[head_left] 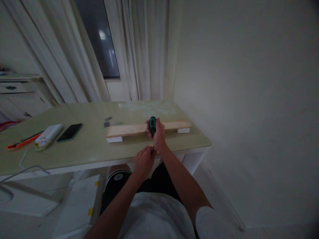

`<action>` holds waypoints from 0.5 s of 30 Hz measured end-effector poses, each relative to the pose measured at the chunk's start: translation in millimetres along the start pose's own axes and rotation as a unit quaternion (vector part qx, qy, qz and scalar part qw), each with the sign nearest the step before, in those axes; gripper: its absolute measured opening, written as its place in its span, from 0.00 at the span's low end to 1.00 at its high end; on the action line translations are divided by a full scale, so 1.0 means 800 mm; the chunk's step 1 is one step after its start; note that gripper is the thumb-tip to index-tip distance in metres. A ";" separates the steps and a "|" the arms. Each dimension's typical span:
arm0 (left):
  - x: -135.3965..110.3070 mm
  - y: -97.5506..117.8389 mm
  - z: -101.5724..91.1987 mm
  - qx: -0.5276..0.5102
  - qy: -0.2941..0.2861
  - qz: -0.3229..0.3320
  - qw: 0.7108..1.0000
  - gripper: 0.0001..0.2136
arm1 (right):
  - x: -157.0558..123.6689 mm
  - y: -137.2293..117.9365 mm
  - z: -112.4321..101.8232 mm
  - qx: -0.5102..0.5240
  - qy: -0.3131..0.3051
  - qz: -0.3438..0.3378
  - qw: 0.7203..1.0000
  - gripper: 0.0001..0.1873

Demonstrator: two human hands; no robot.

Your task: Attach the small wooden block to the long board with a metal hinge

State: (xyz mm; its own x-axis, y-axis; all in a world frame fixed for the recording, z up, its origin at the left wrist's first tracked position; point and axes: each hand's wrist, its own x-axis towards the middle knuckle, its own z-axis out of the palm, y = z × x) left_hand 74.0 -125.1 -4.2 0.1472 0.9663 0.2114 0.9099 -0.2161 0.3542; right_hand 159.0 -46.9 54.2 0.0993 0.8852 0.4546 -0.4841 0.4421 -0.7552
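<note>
My right hand [159,132] is wrapped round the green handle of a screwdriver [153,123], above the middle of a long pale wooden board [129,129]. A thin dark shaft seems to point down toward my left hand. My left hand [144,161] is closed in a pinch at the table's front edge, close below my right hand. What its fingertips hold is too small and partly hidden to make out. The board lies across the table, resting on a white block [115,139] at its left end and another white block [183,130] at its right end.
Behind the board's left end lie small grey metal pieces [107,124] and several screws [117,123]. Further left are a black phone [69,132], a white device [49,135] with a cable, and an orange tool [25,139]. A wall [236,99] rises right of the green table [92,151].
</note>
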 end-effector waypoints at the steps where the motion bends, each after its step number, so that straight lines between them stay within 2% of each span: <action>1: 0.000 0.000 0.000 0.000 0.000 -0.001 1.000 0.11 | 0.000 -0.001 0.001 0.001 0.003 -0.003 1.000 0.27; 5: 0.001 0.000 0.001 -0.003 0.000 -0.012 1.000 0.10 | 0.002 -0.003 0.005 -0.004 0.008 -0.005 1.000 0.25; 10: 0.005 0.002 0.003 -0.013 0.011 -0.034 0.999 0.12 | 0.013 -0.007 0.002 -0.019 0.023 -0.012 0.999 0.35; 15: 0.005 0.003 0.004 -0.041 0.025 -0.042 0.998 0.12 | 0.015 -0.015 -0.001 -0.060 0.034 -0.065 0.995 0.26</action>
State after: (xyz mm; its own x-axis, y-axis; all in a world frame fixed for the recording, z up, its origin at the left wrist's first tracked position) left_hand 78.0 -120.9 -5.7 0.0512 0.9738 0.2217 0.8833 -0.1477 0.4449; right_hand 166.6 -41.4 68.5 0.2149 0.8252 0.5223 -0.3558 0.5642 -0.7450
